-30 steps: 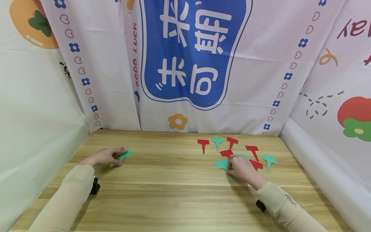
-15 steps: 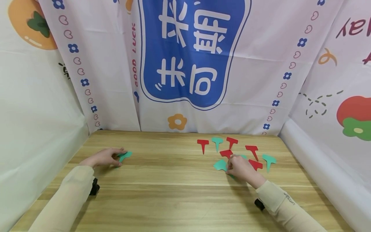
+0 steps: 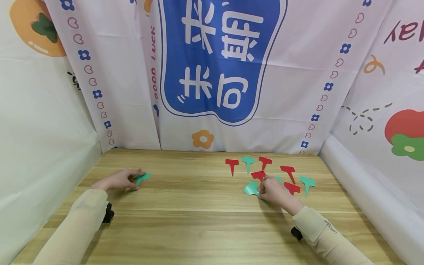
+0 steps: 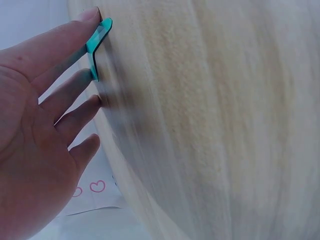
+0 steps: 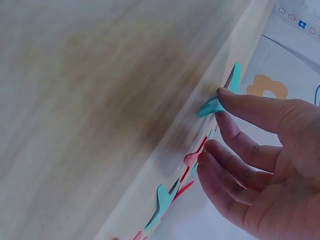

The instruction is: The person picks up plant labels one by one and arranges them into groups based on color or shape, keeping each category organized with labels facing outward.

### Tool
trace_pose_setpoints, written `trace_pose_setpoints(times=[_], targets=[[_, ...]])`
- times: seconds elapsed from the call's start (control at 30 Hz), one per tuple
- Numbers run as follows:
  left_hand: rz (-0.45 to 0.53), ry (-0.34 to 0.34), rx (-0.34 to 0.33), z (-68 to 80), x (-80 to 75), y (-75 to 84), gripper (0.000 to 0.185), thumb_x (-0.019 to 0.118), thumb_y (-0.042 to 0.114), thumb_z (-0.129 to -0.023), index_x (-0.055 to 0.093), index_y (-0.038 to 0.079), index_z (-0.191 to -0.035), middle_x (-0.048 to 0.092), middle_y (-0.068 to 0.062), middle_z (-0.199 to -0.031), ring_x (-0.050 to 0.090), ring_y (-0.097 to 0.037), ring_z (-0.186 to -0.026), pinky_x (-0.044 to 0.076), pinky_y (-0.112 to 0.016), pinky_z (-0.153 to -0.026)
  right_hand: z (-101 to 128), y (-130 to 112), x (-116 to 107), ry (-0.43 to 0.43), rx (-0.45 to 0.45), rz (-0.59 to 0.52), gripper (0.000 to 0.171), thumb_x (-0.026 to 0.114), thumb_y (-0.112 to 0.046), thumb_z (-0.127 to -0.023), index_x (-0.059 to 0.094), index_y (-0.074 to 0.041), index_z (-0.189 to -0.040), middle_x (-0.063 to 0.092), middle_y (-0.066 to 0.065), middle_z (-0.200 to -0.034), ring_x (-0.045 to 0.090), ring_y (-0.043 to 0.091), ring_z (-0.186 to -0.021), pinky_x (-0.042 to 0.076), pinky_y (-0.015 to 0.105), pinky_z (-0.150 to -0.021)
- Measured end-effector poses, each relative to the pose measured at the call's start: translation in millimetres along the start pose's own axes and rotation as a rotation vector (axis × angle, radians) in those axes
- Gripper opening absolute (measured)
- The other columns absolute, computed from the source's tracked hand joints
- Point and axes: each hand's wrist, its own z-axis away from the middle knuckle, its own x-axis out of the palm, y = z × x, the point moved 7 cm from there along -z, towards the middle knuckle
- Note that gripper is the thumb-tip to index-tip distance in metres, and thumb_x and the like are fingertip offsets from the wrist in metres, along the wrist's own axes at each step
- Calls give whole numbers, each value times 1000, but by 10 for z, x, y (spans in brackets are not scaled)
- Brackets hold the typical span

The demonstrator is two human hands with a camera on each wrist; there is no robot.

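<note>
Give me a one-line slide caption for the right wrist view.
Right hand pinches a green T-shaped tag off the wooden table.

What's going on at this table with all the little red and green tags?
A person sits at a wooden table. The right hand pinches a green tag at the edge of a scattered pile of red and green tags, lifting its edge. The left hand rests flat on a lone green tag far to the left.

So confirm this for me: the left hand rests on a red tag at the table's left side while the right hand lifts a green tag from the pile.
Not quite: the tag under the left hand is green, not red, as the head view shows. The rest holds: the right hand lifts a green tag from the pile on the table.
</note>
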Motion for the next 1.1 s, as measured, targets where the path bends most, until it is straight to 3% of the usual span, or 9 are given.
trace_pose_setpoints(times=[0.3, 0.87, 1.1], targets=[[10, -1, -7, 0, -5, -14, 70, 74, 31, -81, 46, 5, -140, 27, -25, -151, 26, -52, -134, 26, -68, -103, -16, 33, 11, -6, -13, -31, 15, 82, -11, -72, 68, -11, -67, 55, 0, -83, 51, 12, -75, 52, 27, -68], [8, -1, 3, 0, -8, 1, 70, 74, 31, -81, 45, 4, -140, 27, -26, -150, 25, -52, -134, 25, -68, -103, -26, 38, 4, -54, -40, -61, 22, 81, -14, -74, 63, -13, -62, 53, -2, -81, 46, 11, -75, 45, 24, -63], [15, -4, -8, -14, 7, -31, 70, 73, 31, -82, 45, 7, -141, 26, -24, -152, 26, -51, -135, 24, -69, -104, -29, 19, 6, -53, -33, -46, 21, 80, -18, -75, 64, -14, -62, 53, -3, -81, 48, 10, -76, 48, 26, -67]])
